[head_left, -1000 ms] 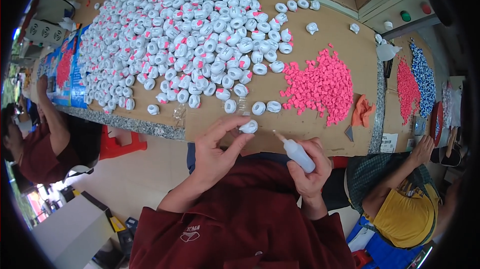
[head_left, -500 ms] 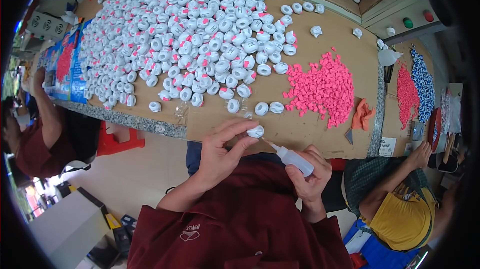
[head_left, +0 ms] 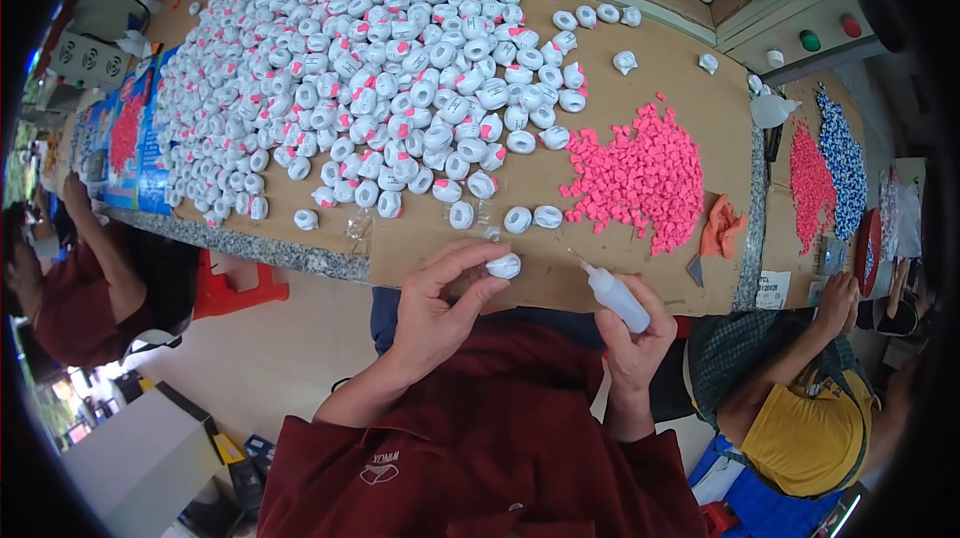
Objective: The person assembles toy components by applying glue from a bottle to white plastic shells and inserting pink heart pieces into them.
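Observation:
Between the thumb and fingers of my left hand (head_left: 445,296) is a small white rounded plastic piece (head_left: 505,265), held over the table's near edge. My right hand (head_left: 637,336) grips a translucent squeeze bottle (head_left: 620,300) with a thin nozzle that points up and left. The nozzle tip is apart from the white piece. Beyond my hands spreads a big heap of similar white pieces (head_left: 400,78), many with a pink part attached. To its right lies a pile of small pink parts (head_left: 640,176).
An orange rag (head_left: 722,228) and a small dark triangular blade (head_left: 695,270) lie right of the pink pile. Cardboard (head_left: 560,263) covers the table. Co-workers sit at both sides, one in a yellow top (head_left: 805,438). A red stool (head_left: 235,283) stands left.
My right hand has drawn the bottle rightward, away from the white piece, and its nozzle now tips further upward. My left hand keeps its hold nearly in place.

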`<state>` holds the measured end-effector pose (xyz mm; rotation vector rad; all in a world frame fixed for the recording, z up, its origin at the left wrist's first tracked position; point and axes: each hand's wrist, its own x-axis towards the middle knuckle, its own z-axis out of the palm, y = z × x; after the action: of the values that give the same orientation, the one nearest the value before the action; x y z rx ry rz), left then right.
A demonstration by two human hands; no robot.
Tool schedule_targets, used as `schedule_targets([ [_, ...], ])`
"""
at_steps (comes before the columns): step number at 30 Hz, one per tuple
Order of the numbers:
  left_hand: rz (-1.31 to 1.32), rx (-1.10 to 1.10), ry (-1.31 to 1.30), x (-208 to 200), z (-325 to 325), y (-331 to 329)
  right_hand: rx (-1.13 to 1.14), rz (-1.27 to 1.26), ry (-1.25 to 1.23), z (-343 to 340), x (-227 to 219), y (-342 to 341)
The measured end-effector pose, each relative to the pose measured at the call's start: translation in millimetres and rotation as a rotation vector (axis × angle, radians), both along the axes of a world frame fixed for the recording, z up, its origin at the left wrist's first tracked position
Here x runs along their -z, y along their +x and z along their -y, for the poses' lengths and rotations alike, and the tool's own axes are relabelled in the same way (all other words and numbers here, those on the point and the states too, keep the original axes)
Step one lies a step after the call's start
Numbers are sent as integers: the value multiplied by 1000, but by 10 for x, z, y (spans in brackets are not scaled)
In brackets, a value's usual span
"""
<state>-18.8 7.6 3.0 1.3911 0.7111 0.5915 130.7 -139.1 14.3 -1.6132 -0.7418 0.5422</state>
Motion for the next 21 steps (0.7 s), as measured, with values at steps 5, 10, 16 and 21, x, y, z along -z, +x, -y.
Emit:
schedule_targets([
  [5, 19, 6, -123, -31, 77, -54, 41, 177, 12, -272, 136, 14],
  [10, -8, 61, -100, 43, 115, -53, 58, 375, -118, -464, 240, -50],
  [16, -22, 50, -116, 44, 112, -84, 127, 279, -173, -240, 111, 123],
  [21, -11, 71, -122, 22, 135, -36, 159, 545, -217, -388, 154, 279],
])
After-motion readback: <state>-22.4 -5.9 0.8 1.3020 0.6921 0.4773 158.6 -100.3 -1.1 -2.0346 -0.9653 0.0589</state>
